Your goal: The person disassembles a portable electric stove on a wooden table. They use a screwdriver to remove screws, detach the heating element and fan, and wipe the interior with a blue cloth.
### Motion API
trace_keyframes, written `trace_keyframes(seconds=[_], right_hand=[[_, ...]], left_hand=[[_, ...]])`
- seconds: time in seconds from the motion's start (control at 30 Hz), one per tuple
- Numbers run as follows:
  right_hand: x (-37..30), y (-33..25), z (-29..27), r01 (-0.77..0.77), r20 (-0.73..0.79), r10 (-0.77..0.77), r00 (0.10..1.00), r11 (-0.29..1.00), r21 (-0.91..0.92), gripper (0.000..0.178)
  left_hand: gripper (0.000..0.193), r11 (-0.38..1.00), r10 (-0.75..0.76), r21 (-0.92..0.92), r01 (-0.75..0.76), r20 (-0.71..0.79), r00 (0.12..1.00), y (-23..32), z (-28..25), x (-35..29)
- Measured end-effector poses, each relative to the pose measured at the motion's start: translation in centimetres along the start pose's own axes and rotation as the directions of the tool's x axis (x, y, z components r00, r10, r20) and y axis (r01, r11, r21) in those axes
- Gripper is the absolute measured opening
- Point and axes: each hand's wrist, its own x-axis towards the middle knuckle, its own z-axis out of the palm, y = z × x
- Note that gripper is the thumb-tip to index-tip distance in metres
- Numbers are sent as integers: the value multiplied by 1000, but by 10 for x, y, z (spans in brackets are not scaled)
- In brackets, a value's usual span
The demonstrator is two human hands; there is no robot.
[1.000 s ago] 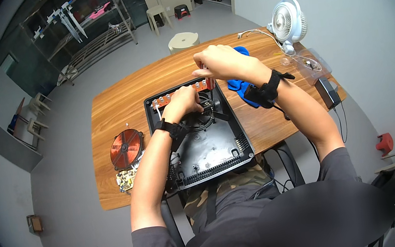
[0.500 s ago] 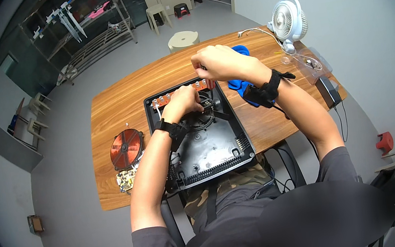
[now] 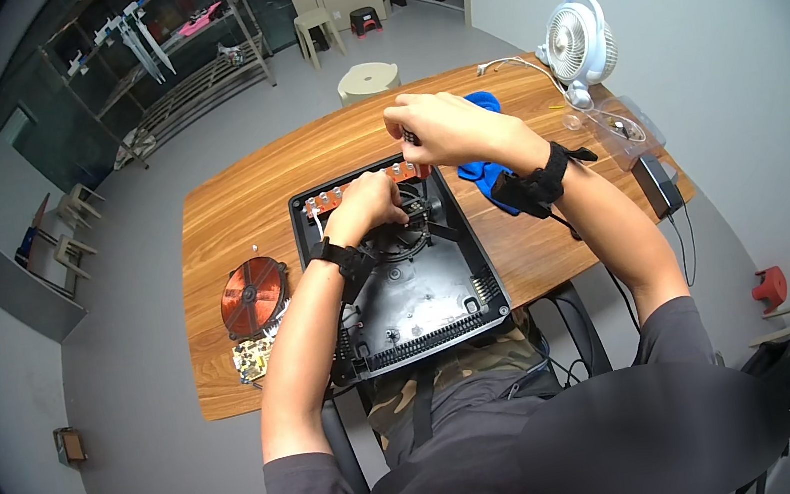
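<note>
A black induction cooker housing (image 3: 422, 296) lies with its inside up at the table's front edge. Along its far side runs an orange circuit board (image 3: 328, 200) with several round white parts. My left hand (image 3: 369, 205) reaches into the housing, its fingers closed at the black cooling fan (image 3: 421, 215); the fingertips are partly hidden. Above the housing's far right corner, my right hand (image 3: 439, 128) is wrapped round a screwdriver (image 3: 411, 137) with a dark handle, held upright over the circuit board's right end. Its tip is hard to make out.
Left of the housing lie a copper coil (image 3: 254, 296) and a yellowish circuit board (image 3: 253, 360). A blue cloth (image 3: 480, 171) is under my right forearm. At the right stand a white fan (image 3: 578, 41), a clear plastic box (image 3: 622, 122) and a black power adapter (image 3: 656, 185).
My right hand has shifted very slightly, tilting so more of the dark handle shows. My left hand keeps its place at the cooling fan.
</note>
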Motion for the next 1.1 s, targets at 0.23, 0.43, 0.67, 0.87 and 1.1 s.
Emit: trace_keyframes(seconds=[0.23, 0.43, 0.67, 0.87, 1.1], right_hand=[[-1, -15, -16, -63, 110, 72, 991, 994, -87, 22], [-2, 1, -1, 42, -54, -41, 998, 999, 9, 23], [-5, -8, -12, -54, 23, 54, 998, 998, 9, 24], [-8, 4, -4, 4, -32, -4, 999, 1000, -11, 31], [-8, 2, -1, -34, -69, 31, 997, 999, -36, 31]], left_hand=[[33, 1000, 9, 17, -9, -17, 1000, 0, 0, -3], [33, 1000, 22, 19, -21, -19, 1000, -1, 2, 0], [32, 1000, 24, 19, -23, -33, 999, -1, 1, -2], [32, 1000, 3, -3, -3, -5, 1000, -2, 2, 0], [32, 1000, -10, -2, 10, 7, 1000, -1, 1, 0]])
